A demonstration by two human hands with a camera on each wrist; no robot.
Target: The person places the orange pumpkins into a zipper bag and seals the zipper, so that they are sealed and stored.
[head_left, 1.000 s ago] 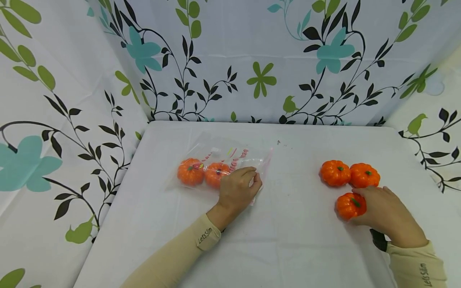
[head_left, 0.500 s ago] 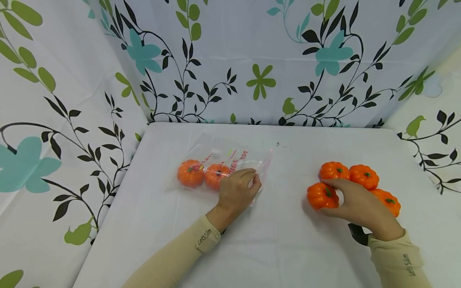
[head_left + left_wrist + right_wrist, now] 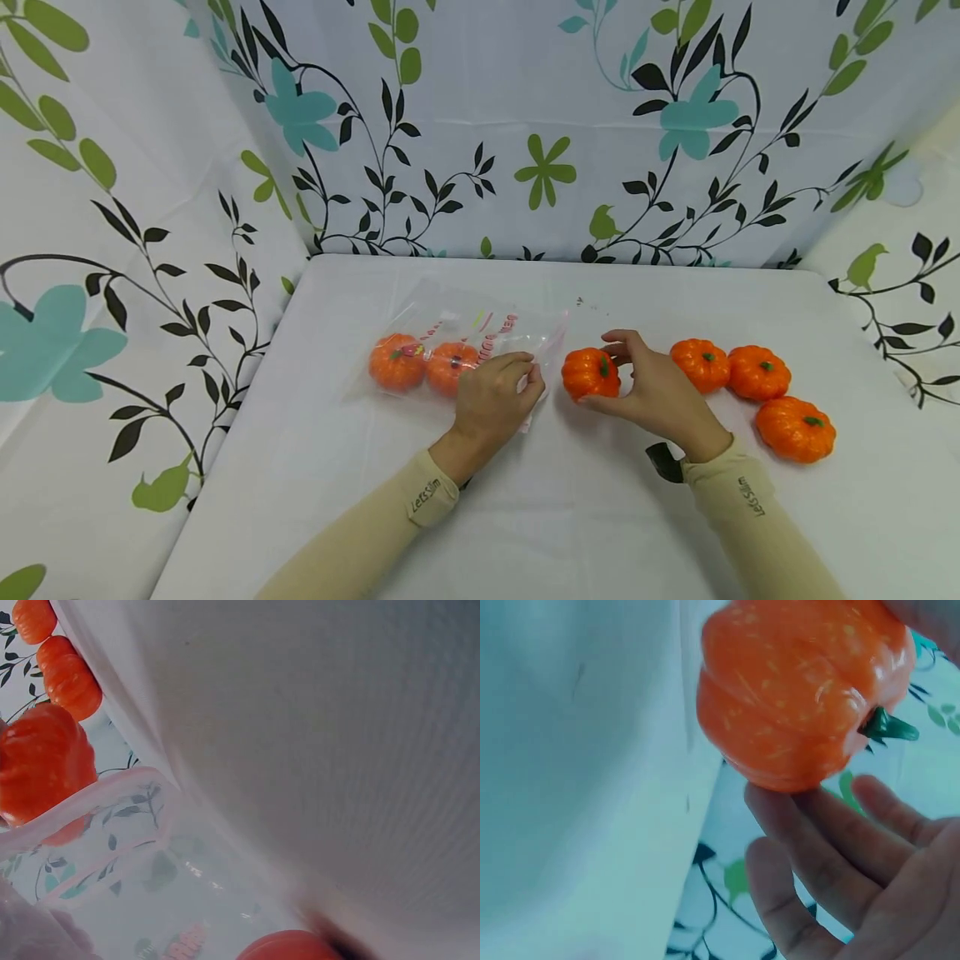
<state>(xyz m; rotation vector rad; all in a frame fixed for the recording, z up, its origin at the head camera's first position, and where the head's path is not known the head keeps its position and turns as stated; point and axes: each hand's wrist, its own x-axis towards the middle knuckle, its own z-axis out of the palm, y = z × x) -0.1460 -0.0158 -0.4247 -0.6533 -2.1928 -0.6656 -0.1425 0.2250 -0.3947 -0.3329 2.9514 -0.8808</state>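
Note:
My right hand [image 3: 660,396] holds a small orange pumpkin [image 3: 590,373] with a green stem between thumb and fingers, just right of the bag's opening. In the right wrist view the same pumpkin [image 3: 802,690] fills the upper part, fingertips against its side. With its fingers curled at the bag's edge, my left hand [image 3: 497,396] pinches the clear zip bag [image 3: 540,329]. Two pumpkins [image 3: 397,363] lie inside that bag. From the left wrist view, the bag's pinkish rim [image 3: 127,780] stands apart from the plastic below, and the held pumpkin [image 3: 45,765] is beside it.
Three more pumpkins, among them the nearest one [image 3: 795,429], rest on the right of the white table [image 3: 570,517]. A curtain [image 3: 465,108] printed with leaves and flowers hangs behind the table's far edge.
My right hand has picked up a pumpkin from the group on the right and carried it left to the bag's opening. My left hand stays at the bag.

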